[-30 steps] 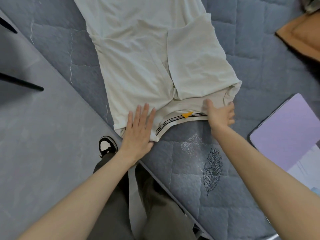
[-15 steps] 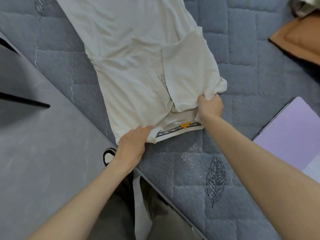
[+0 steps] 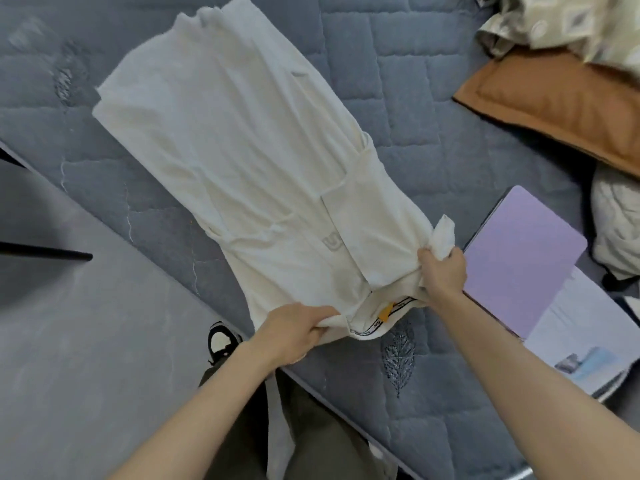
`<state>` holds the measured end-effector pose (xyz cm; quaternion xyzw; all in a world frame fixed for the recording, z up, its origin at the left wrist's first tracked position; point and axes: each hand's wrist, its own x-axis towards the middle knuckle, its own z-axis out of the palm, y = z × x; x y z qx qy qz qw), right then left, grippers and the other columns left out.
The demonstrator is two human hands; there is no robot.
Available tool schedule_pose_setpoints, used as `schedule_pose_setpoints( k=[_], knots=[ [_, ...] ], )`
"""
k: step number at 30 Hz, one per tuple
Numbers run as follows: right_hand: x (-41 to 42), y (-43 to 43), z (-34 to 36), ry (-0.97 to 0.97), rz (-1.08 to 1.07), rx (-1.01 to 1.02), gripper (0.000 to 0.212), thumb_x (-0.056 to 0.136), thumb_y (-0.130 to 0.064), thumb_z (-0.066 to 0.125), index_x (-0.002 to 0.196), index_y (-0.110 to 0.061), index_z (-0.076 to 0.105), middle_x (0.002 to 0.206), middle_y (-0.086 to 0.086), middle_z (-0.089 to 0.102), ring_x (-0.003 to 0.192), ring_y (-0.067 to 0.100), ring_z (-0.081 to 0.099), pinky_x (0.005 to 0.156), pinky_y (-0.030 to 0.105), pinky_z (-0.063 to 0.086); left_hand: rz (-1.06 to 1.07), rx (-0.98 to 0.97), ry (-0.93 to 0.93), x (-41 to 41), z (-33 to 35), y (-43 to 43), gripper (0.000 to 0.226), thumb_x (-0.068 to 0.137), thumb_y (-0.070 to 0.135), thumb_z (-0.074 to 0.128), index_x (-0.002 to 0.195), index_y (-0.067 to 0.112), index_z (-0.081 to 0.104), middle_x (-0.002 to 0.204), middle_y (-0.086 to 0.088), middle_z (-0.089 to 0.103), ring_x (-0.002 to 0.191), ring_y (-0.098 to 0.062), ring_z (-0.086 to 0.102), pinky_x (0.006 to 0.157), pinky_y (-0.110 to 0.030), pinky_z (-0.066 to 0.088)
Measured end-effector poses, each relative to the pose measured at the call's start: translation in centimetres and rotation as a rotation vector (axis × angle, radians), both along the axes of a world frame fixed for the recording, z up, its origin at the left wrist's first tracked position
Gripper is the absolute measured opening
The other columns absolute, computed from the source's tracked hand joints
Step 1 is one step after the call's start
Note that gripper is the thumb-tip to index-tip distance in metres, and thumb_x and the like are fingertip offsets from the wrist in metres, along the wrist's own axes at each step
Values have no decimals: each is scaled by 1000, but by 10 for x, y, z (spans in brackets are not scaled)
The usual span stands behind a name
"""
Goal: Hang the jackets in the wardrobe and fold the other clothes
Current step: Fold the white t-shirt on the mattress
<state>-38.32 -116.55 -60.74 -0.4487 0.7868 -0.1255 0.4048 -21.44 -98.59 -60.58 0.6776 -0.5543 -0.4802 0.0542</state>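
Observation:
A cream-white T-shirt (image 3: 242, 161) lies lengthwise on the grey quilted mattress (image 3: 381, 81), sides folded in, its collar end nearest me with a black-lettered neck tape and an orange tag (image 3: 386, 311). My left hand (image 3: 294, 330) grips the near left shoulder corner of the shirt. My right hand (image 3: 441, 271) grips the near right shoulder corner, with bunched cloth sticking up above the fist. The collar end is lifted a little off the mattress between the two hands.
A lilac-covered open book (image 3: 526, 254) lies on the mattress just right of my right hand. An orange-brown pillow (image 3: 554, 98) and patterned bedding (image 3: 571, 22) lie at the back right. The grey floor (image 3: 69, 341) and my shoe (image 3: 221, 339) are at the left.
Both hands went from resting flat on the collar end to gripping its two corners. They have lifted that end, and the view has pulled back to show the whole shirt.

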Motion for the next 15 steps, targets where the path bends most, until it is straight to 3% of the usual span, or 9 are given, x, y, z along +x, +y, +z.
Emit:
schedule_pose_setpoints(
  k=[3, 6, 8, 10, 13, 15],
  knots=[
    [14, -6, 15, -202, -3, -31, 19, 89, -13, 56, 106, -14, 48, 90, -4, 53, 87, 19, 52, 62, 27, 44, 148, -30, 28, 29, 7, -11, 32, 99, 24, 42, 125, 36, 55, 124, 7, 62, 112, -19, 55, 76, -26, 36],
    [52, -22, 28, -401, -70, -42, 24, 91, -9, 54, 112, -19, 47, 92, -6, 56, 84, 14, 55, 67, 25, 49, 315, -78, -22, 74, 17, -23, 20, 98, 27, 42, 92, 40, 57, 101, 9, 67, 95, -17, 60, 70, -30, 40],
    [86, -34, 34, -480, -117, -42, 29, 93, -8, 53, 121, -15, 46, 95, -5, 56, 84, 12, 56, 65, 22, 50, 441, -93, -32, 102, 24, -31, 28, 98, 28, 41, 75, 43, 49, 81, 21, 61, 79, -1, 56, 63, -21, 38],
    [121, -48, 36, -562, -155, -12, 36, 94, -8, 50, 130, -12, 45, 105, 2, 59, 93, 18, 59, 75, 30, 55, 588, -111, 9, 129, 24, -42, 32, 98, 27, 40, 69, 36, 48, 74, 19, 58, 72, 2, 52, 58, -13, 34],
    [168, -68, 34, -704, -154, 50, 33, 95, -12, 51, 126, -23, 50, 114, 4, 60, 104, 23, 60, 88, 39, 53, 780, -143, -39, 165, 15, -58, 27, 100, 28, 39, 77, 26, 53, 76, 11, 57, 73, -2, 53, 57, -18, 35],
    [187, -76, 28, -834, -133, 119, 39, 97, -24, 52, 135, -31, 46, 116, 0, 60, 105, 20, 63, 89, 38, 54, 923, -155, -101, 183, 5, -64, 21, 99, 25, 41, 113, 22, 56, 87, 4, 58, 86, -15, 54, 66, -25, 35]
  ],
)
